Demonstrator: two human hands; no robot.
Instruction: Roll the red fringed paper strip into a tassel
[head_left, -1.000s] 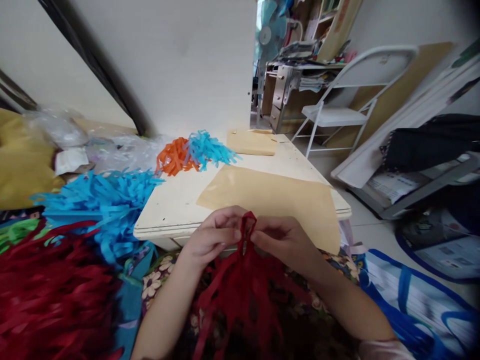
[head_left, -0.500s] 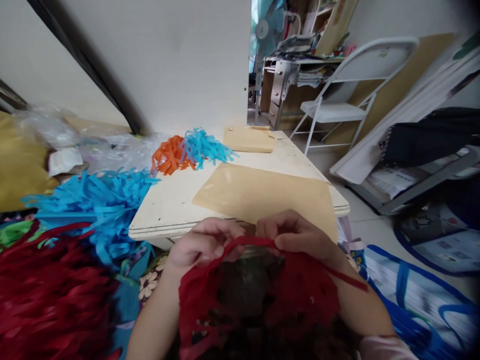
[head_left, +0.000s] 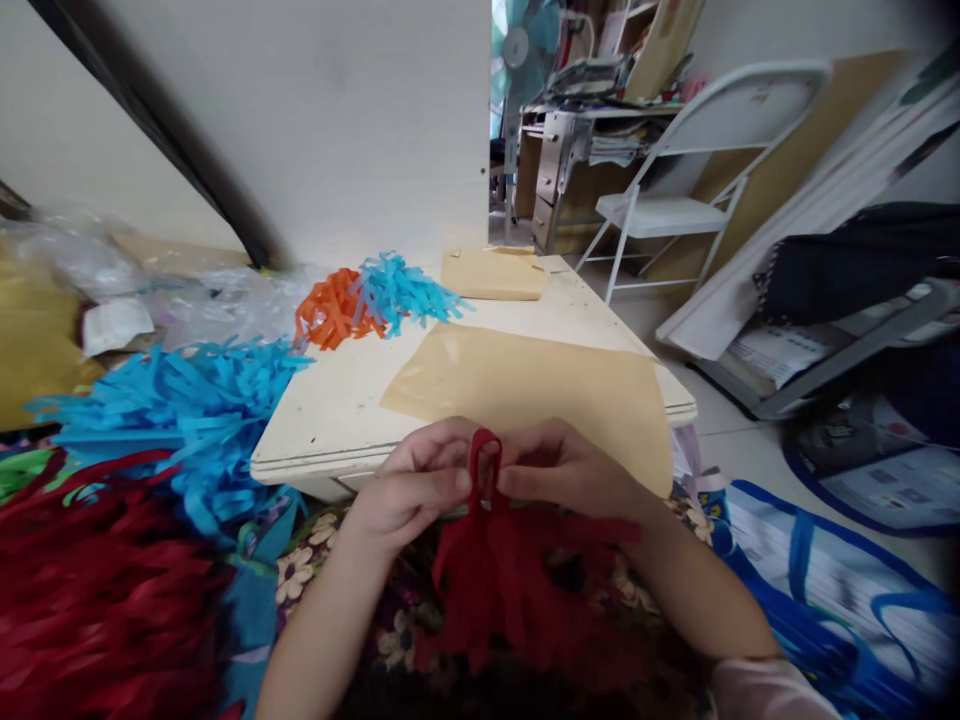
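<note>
Between my two hands a dark red fringed tassel [head_left: 491,590] hangs over my lap, its top strip bent into a small upright loop. My left hand [head_left: 420,485] pinches the loop's left side between thumb and fingers. On the other side, my right hand [head_left: 566,470] pinches close to the loop's base. Loose red strips fall below the fingers, and one end sticks out to the right across my right wrist. Just beyond my hands lies a sheet of brown paper [head_left: 525,380] on the cream table [head_left: 315,430].
To the left are heaps of red strips [head_left: 105,590] and blue strips [head_left: 195,400]. Orange strips [head_left: 337,310] and light blue strips [head_left: 409,290] lie on the table near a folded brown packet [head_left: 491,275]. A white folding chair [head_left: 667,215] and a blue-trimmed bag [head_left: 825,590] are at right.
The red strip, earlier stretched flat between my hands, is now folded into an upright loop. My hands have come closer together, and the fringe hangs more bunched.
</note>
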